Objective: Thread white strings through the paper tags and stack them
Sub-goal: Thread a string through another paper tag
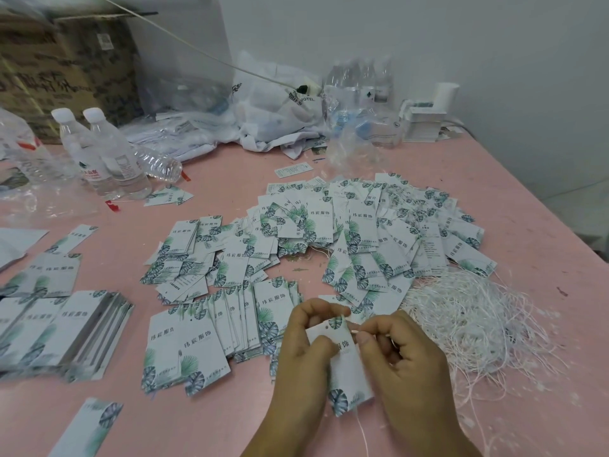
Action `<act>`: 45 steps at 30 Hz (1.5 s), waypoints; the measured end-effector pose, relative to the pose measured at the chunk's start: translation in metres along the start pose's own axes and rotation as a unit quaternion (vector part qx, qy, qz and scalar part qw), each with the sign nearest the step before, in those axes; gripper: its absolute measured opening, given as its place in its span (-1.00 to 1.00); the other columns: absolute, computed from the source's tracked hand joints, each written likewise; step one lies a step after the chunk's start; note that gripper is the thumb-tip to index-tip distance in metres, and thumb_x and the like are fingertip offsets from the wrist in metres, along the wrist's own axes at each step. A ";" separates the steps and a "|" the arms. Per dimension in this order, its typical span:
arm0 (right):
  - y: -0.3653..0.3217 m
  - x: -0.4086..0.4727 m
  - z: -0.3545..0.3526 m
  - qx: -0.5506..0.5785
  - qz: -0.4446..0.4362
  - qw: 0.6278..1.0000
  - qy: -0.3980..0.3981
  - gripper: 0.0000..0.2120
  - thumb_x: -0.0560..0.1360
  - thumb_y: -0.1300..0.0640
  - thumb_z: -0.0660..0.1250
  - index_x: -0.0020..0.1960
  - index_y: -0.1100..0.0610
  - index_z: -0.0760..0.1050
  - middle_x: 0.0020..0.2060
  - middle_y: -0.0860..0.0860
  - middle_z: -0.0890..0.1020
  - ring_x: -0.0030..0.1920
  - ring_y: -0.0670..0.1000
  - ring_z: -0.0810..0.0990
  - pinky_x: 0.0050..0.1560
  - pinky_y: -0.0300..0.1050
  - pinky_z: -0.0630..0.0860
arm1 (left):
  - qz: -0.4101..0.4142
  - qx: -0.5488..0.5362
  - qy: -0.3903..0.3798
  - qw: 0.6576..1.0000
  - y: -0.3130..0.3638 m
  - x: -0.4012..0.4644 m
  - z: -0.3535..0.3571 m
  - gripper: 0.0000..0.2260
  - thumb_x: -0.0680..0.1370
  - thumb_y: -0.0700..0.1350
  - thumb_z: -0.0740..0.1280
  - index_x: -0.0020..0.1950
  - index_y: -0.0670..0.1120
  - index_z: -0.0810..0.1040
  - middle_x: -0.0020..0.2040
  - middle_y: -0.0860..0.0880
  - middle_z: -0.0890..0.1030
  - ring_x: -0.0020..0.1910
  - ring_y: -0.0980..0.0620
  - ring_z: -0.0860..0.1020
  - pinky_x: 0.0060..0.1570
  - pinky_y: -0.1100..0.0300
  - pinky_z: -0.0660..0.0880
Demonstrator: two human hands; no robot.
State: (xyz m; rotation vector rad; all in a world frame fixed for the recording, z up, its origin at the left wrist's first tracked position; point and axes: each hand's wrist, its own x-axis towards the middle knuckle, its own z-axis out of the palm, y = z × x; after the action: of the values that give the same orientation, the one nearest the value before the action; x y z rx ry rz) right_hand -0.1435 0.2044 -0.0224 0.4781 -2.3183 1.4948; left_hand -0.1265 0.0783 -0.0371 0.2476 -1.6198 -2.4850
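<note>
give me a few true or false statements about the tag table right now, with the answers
1. Both hands hold one paper tag. True; the left hand and right hand pinch it.
2. The loose strings lie left of the hands. False; they lie to the right.
3. The table is pink. True.
4. All water bottles stand upright. False; one lies on its side.
5. A cardboard box sits at the back left. True.

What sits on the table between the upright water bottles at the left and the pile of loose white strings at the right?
In the head view, between the water bottles and the white strings lies a wide spread of leaf-printed paper tags, overlapping on the pink table.
</note>
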 end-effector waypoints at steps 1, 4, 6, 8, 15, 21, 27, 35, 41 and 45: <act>-0.001 0.000 0.000 0.003 -0.003 1.000 -0.001 -0.86 0.41 0.15 0.40 -0.12 -0.08 0.53 -0.33 -0.10 0.45 -0.38 -0.15 0.42 -0.34 -0.45 0.33 | 0.007 0.042 -0.002 0.999 -0.002 -0.001 -0.001 -0.59 0.31 -0.30 0.20 0.06 0.04 0.55 0.06 -0.08 0.60 -0.22 -0.09 0.55 -0.24 0.01 0.50; -0.003 -0.001 0.004 0.007 -0.008 1.000 0.001 -0.83 0.40 0.17 0.39 -0.13 -0.10 0.52 -0.31 -0.14 0.46 -0.38 -0.19 0.42 -0.31 -0.50 0.33 | 0.031 0.111 -0.014 0.993 -0.007 -0.005 -0.003 -0.62 0.40 -0.25 0.22 0.12 0.14 0.44 -0.04 0.02 0.52 -0.39 -0.05 0.43 -0.40 0.08 0.40; -0.004 0.000 0.004 0.005 -0.004 1.000 0.003 -0.84 0.40 0.17 0.38 -0.15 -0.09 0.52 -0.30 -0.11 0.48 -0.38 -0.19 0.43 -0.32 -0.50 0.32 | 0.048 0.123 -0.016 0.991 -0.008 -0.006 -0.002 -0.67 0.45 -0.23 0.24 0.09 0.16 0.41 -0.09 -0.07 0.47 -0.46 0.00 0.36 -0.46 0.18 0.34; -0.004 0.000 0.004 -0.001 -0.001 1.000 0.008 -0.87 0.39 0.17 0.38 -0.20 -0.06 0.53 -0.31 -0.10 0.48 -0.38 -0.19 0.43 -0.33 -0.51 0.31 | 0.070 0.129 -0.012 0.989 -0.008 -0.007 0.001 -0.73 0.49 -0.22 0.27 0.04 0.15 0.42 -0.18 -0.11 0.43 -0.47 0.07 0.35 -0.45 0.26 0.34; -0.005 0.000 0.006 0.000 0.025 0.999 0.022 -0.86 0.37 0.14 0.37 -0.13 -0.08 0.51 -0.30 -0.11 0.51 -0.37 -0.17 0.46 -0.34 -0.49 0.34 | 0.089 0.104 -0.007 0.991 -0.009 -0.009 0.007 -0.85 0.44 -0.05 0.39 -0.04 0.11 0.49 -0.29 0.01 0.53 -0.35 0.09 0.45 -0.33 0.21 0.45; -0.007 0.001 0.006 0.005 0.029 0.999 0.031 -0.82 0.37 0.15 0.36 -0.12 -0.12 0.49 -0.30 -0.10 0.52 -0.39 -0.16 0.46 -0.37 -0.49 0.34 | 0.099 0.107 0.006 0.989 -0.007 -0.010 0.009 -0.89 0.42 -0.06 0.41 -0.12 0.07 0.51 -0.27 -0.10 0.47 -0.31 -0.01 0.42 -0.31 0.16 0.44; -0.005 0.001 0.006 0.019 0.048 0.998 0.031 -0.86 0.37 0.13 0.35 -0.13 -0.10 0.52 -0.33 -0.06 0.56 -0.36 -0.04 0.52 -0.37 -0.30 0.45 | 0.092 0.048 -0.053 0.993 -0.001 -0.013 0.009 -0.94 0.50 -0.21 0.40 -0.11 -0.07 0.55 -0.33 -0.01 0.60 -0.37 0.10 0.56 -0.35 0.30 0.49; -0.006 0.001 0.004 0.059 0.076 0.995 0.022 -0.88 0.39 0.10 0.36 -0.15 -0.11 0.56 -0.37 -0.02 0.53 -0.39 -0.03 0.46 -0.40 -0.37 0.40 | 0.035 -0.002 -0.029 0.999 -0.005 -0.002 0.003 -0.78 0.39 -0.11 0.47 0.02 -0.06 0.64 -0.10 -0.14 0.67 -0.10 -0.09 0.63 -0.08 0.14 0.55; -0.006 0.000 0.003 0.072 0.080 0.994 0.010 -0.79 0.45 0.22 0.44 -0.15 -0.10 0.56 -0.38 -0.01 0.54 -0.40 -0.03 0.46 -0.41 -0.38 0.39 | -0.005 -0.052 -0.026 0.998 -0.005 0.000 0.005 -0.75 0.32 -0.11 0.58 -0.08 -0.16 0.67 -0.16 -0.20 0.66 -0.18 -0.10 0.62 -0.16 0.16 0.58; -0.007 0.000 0.005 0.088 0.084 0.992 -0.016 -0.85 0.44 0.14 0.41 -0.14 -0.12 0.57 -0.32 -0.07 0.59 -0.35 -0.06 0.52 -0.36 -0.38 0.44 | -0.012 -0.045 -0.021 0.999 -0.005 0.000 0.004 -0.78 0.36 -0.08 0.55 -0.10 -0.14 0.62 -0.19 -0.21 0.61 -0.18 -0.13 0.56 -0.16 0.09 0.53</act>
State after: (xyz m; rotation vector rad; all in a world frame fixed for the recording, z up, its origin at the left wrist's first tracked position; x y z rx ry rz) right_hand -0.1410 0.1972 -0.0185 0.3618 -2.3115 1.7927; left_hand -0.1272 0.0837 -0.0399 0.2058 -1.5251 -2.5907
